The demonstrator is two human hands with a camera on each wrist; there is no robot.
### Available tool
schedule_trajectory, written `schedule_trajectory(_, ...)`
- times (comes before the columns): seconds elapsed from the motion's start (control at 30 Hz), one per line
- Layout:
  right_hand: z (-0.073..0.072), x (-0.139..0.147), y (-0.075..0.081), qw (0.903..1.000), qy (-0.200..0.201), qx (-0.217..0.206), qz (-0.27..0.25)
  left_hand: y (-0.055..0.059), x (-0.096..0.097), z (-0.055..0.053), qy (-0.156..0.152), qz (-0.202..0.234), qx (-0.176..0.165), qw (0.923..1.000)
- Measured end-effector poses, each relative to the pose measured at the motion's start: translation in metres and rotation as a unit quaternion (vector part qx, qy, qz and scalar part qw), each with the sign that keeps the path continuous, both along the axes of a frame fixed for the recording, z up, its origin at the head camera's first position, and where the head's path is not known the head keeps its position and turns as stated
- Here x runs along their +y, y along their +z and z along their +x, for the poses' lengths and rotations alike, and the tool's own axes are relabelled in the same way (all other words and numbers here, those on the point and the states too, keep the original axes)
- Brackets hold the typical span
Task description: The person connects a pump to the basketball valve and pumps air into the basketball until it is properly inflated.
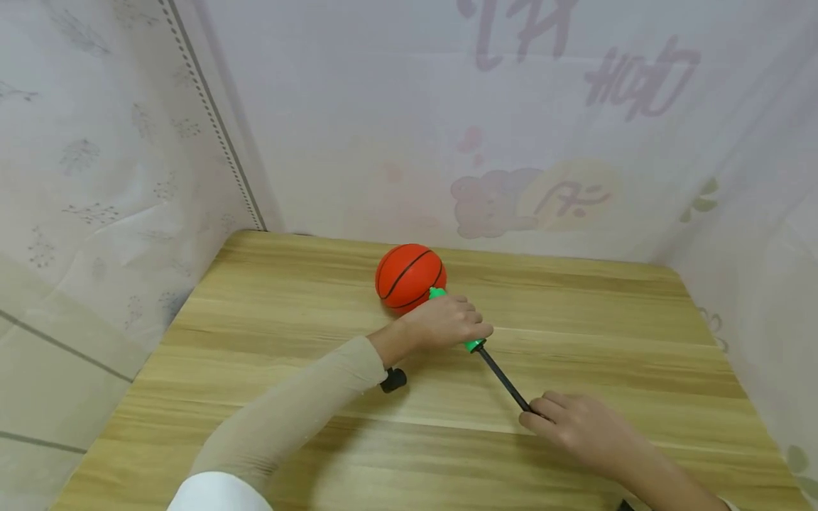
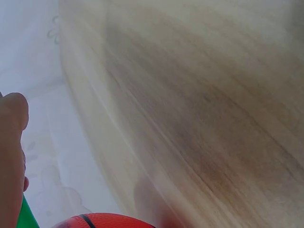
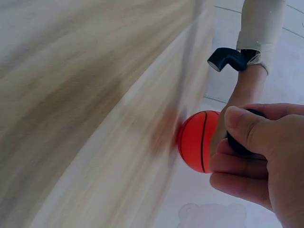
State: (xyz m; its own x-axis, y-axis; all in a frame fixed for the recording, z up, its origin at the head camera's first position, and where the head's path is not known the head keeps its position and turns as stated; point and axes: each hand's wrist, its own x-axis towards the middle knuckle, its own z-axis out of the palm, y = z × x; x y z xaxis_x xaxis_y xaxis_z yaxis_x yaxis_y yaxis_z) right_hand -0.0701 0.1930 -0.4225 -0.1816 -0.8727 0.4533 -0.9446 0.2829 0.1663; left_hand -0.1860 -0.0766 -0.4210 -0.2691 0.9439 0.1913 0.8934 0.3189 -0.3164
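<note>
A small orange-red ball [image 1: 409,277] with black lines, like a mini basketball, sits on the wooden table. My left hand [image 1: 447,323] grips the green barrel [image 1: 475,345] of a hand pump, whose green tip meets the ball's near right side; whether a needle is in the ball cannot be seen. A black rod [image 1: 505,376] runs out of the barrel toward the lower right. At its end my right hand [image 1: 571,429] holds the black handle [image 3: 240,145], fingers and thumb curled round it. In the left wrist view only part of the left hand [image 2: 12,152] shows.
The wood-grain table [image 1: 287,298] is bounded by pale printed curtains [image 1: 358,128] behind and at both sides. A black wrist-camera mount [image 1: 393,380] sticks out beneath the left wrist.
</note>
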Motion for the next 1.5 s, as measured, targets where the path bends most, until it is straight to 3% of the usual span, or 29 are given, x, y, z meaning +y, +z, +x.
schedule_trajectory(0.2, -0.002, -0.003, -0.002, 0.9999, 0.002, -0.014, -0.007, -0.001, 0.0, 0.002, 0.015, -0.012, 0.005, 0.9998)
schedule_trajectory(0.57, -0.043, -0.038, 0.0, 0.9997, -0.015, 0.0, 0.02, -0.006, 0.005, 0.005, 0.002, 0.003, 0.01, 0.9999)
schedule_trajectory(0.7, -0.049, -0.043, 0.001, 0.9996, -0.018, 0.01, 0.021, -0.004, 0.008, 0.006, 0.005, -0.008, -0.001, 1.0)
schedule_trajectory(0.83, -0.043, -0.037, 0.004, 0.9995, -0.017, 0.007, 0.026, -0.001, 0.009, 0.005, 0.012, -0.018, -0.015, 0.9997)
schedule_trajectory(1.03, -0.021, -0.015, 0.008, 0.9998, -0.001, -0.016, 0.011, 0.003, 0.008, 0.002, 0.011, -0.019, -0.024, 0.9995)
schedule_trajectory(1.23, -0.003, 0.005, 0.008, 0.9998, 0.018, -0.004, -0.011, 0.007, 0.006, 0.0, 0.015, -0.014, -0.03, 0.9993)
schedule_trajectory(1.37, -0.001, 0.008, 0.009, 0.9998, 0.016, -0.005, -0.011, 0.006, 0.006, -0.001, 0.009, -0.002, -0.022, 0.9997)
schedule_trajectory(1.5, -0.009, 0.0, 0.01, 0.9999, -0.002, -0.017, 0.001, 0.003, 0.008, -0.001, -0.002, 0.017, -0.001, 0.9998)
